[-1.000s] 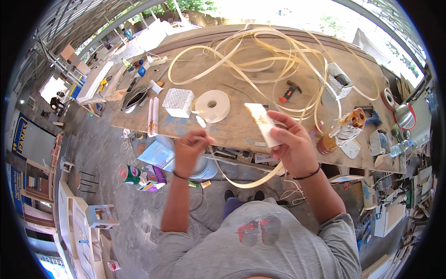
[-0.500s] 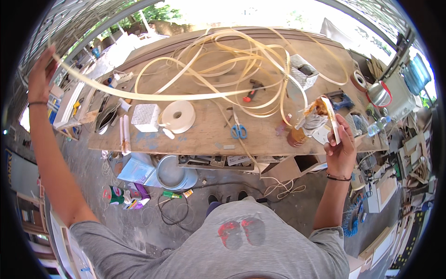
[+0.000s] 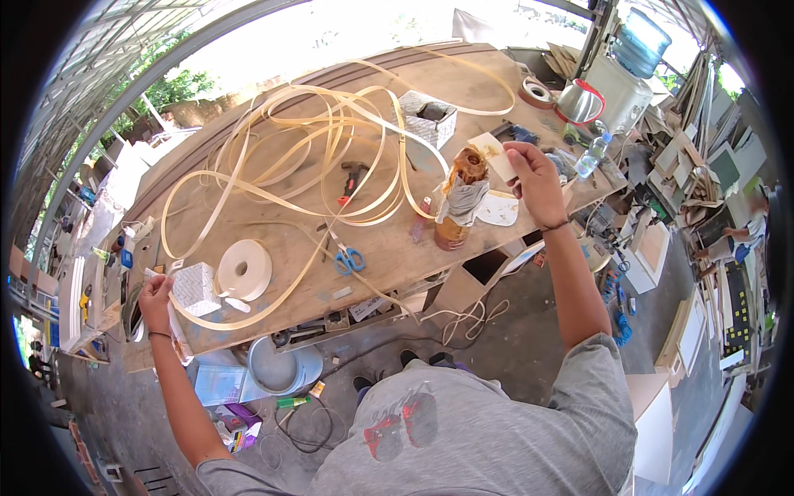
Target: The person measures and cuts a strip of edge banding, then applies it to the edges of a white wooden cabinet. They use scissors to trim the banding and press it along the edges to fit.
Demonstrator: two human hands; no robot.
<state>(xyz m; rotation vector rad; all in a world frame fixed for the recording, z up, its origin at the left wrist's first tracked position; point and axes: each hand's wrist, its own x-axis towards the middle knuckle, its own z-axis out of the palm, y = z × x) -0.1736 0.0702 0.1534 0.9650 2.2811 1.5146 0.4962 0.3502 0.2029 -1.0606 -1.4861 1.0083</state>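
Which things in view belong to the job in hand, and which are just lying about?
Likely in use:
pale edging strip (left hand)
stained white spreader (right hand)
amber bottle

Apparently lying about:
blue-handled scissors
hammer
clear water bottle
bucket

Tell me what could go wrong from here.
The right hand holds a stained cream card beside the amber bottle, near the workbench edge: a bump might tip the bottle. The pale strip held in the left hand passes the blue-handled scissors and could snag on them.
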